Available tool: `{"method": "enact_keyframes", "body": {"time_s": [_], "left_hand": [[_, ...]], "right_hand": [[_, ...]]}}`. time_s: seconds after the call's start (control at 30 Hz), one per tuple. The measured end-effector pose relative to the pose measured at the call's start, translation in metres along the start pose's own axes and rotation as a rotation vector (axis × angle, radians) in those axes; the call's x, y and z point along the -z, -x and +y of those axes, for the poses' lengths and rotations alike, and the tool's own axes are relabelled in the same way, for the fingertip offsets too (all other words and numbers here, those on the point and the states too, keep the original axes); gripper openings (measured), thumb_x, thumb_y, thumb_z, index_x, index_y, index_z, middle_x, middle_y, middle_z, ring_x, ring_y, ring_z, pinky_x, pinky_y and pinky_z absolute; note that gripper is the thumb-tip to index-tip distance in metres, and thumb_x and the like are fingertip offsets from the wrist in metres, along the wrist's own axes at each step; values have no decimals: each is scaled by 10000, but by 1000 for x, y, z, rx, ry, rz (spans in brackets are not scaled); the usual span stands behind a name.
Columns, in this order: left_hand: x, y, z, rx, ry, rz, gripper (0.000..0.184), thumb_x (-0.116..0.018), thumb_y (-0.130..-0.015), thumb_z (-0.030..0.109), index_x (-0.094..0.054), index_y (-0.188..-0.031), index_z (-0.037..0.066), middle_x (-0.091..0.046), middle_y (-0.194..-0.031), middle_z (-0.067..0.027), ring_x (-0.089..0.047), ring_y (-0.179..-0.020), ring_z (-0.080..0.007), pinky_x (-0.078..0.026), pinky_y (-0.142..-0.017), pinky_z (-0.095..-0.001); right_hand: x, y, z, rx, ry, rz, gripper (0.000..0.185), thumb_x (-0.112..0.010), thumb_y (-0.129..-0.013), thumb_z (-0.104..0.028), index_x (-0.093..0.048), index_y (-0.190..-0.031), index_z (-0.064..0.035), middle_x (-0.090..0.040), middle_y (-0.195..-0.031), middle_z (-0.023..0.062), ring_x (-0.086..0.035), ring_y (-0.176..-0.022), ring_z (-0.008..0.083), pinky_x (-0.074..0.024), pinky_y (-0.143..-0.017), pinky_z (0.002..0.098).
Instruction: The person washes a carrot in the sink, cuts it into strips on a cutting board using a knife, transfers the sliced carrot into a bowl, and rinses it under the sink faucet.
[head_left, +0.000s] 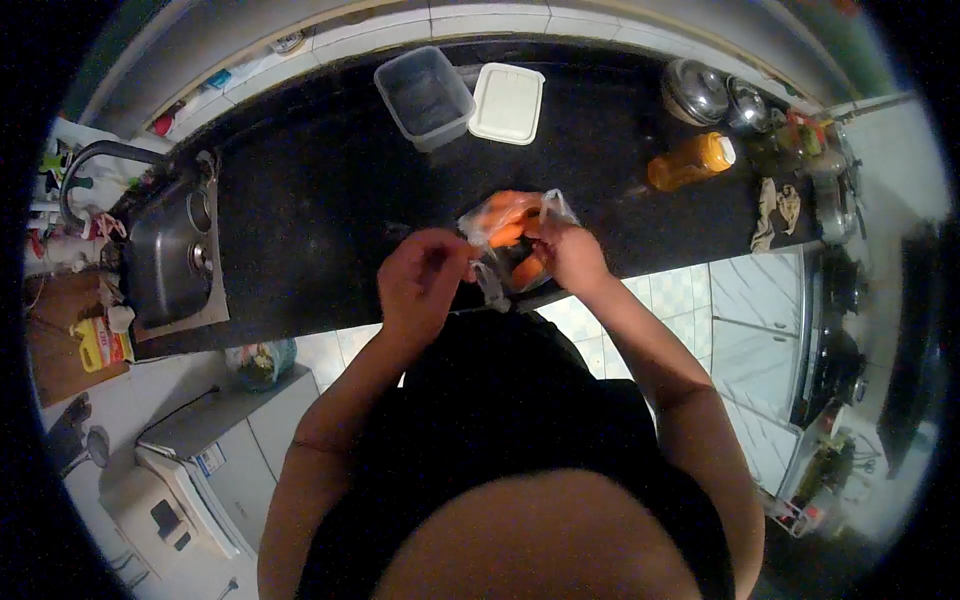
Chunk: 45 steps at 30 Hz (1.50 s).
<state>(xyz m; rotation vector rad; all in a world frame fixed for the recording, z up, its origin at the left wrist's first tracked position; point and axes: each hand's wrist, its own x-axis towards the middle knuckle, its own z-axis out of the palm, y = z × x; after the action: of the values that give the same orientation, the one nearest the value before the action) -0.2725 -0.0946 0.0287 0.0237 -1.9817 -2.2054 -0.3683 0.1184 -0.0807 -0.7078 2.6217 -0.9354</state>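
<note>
A clear plastic bag (479,222) with orange carrots (507,234) in it lies at the front edge of the black counter (300,220). My left hand (425,275) is at the bag's left side, its fingertips pinched on the plastic. On the other side, my right hand (573,258) closes round the bag's edge near its opening. One orange piece (528,270) shows low in the bag, between my hands. Beyond the bag stand an open clear plastic container (425,97) and, touching its right side, a white lid (507,103).
A sink (172,262) with a curved faucet is at the left. An orange bottle (690,163) lies at the right, near metal bowls (697,92), glass jars and a cloth (765,215). A yellow bottle (98,343) stands left, below the sink.
</note>
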Motion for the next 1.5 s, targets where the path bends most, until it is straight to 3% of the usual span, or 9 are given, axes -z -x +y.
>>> {"method": "enact_keyframes", "body": {"time_s": [0.13, 0.23, 0.6, 0.83, 1.0, 1.1, 1.2, 1.37, 1.5], "left_hand": [[20, 4, 86, -472, -397, -289, 119, -577, -759, -1, -556, -871, 33, -617, -810, -95, -569, -642, -158, -474, -604, -267], [33, 1, 132, -664, -330, -561, 111, -578, -759, 4, -558, -863, 37, -616, -808, -97, -571, -643, -162, -475, -606, -271], [46, 15, 143, -610, 31, -930, 85, -580, -759, 19, -565, -837, 52, -612, -804, -103, -579, -646, -177, -476, -612, -286], [55, 26, 144, -575, 92, -942, 69, -582, -759, 29, -569, -819, 61, -610, -802, -107, -584, -648, -187, -477, -616, -296], [73, 29, 129, -438, 47, -612, 58, -583, -760, 36, -572, -807, 68, -608, -800, -109, -588, -649, -194, -478, -619, -303], [67, 61, 91, -164, 16, 20, 48, -496, -807, -20, -492, -821, 26, -587, -828, -159, -560, -626, -164, -471, -603, -283], [80, 86, 53, -64, 150, 272, 127, -445, -819, -46, -450, -938, -2, -585, -867, -163, -556, -643, -158, -471, -625, -282], [94, 117, 54, 141, 159, 467, 312, -393, -840, -31, -443, -1147, -11, -588, -888, -134, -558, -749, -177, -461, -706, -304], [133, 142, 54, 146, 249, 565, 157, -517, -847, 109, -541, -960, 4, -584, -834, -103, -543, -668, -165, -453, -631, -289]], "right_hand": [[-8, -6, -15, -149, -2, -134, 234, -451, -780, -132, -589, -968, -108, -577, -994, 156, -572, -874, 305, -458, -734, 401], [-8, 0, -20, 13, 331, -41, 218, -533, -755, -115, -585, -966, -93, -603, -931, 100, -589, -837, 262, -464, -723, 339], [-51, -12, -27, 94, 695, 101, 222, -487, -774, -168, -579, -973, -138, -531, -1013, 112, -531, -930, 287, -457, -714, 402], [-34, -9, -36, 149, 522, 169, 328, -630, -631, -163, -599, -950, -89, -552, -1001, 108, -536, -919, 292, -418, -797, 402], [1, 11, -44, 230, 1, 472, 374, -675, -614, -108, -556, -960, -30, -582, -951, 114, -579, -850, 257, -460, -741, 338], [7, 23, -55, -110, -831, 601, 303, -618, -714, -85, -526, -996, -25, -577, -926, 81, -579, -813, 194, -469, -700, 288], [22, 29, -67, -186, -1392, 390, 316, -563, -772, -56, -477, -1074, -21, -558, -940, 61, -565, -813, 148, -478, -695, 270], [10, 17, -130, -55, -1269, 268, 390, -558, -765, 0, -436, -1131, -55, -545, -971, 72, -566, -789, 141, -515, -682, 258], [-28, 6, -178, -8, -1156, 171, 392, -612, -741, -14, -451, -1097, -48, -549, -915, 73, -561, -790, 135, -524, -679, 286]]}}
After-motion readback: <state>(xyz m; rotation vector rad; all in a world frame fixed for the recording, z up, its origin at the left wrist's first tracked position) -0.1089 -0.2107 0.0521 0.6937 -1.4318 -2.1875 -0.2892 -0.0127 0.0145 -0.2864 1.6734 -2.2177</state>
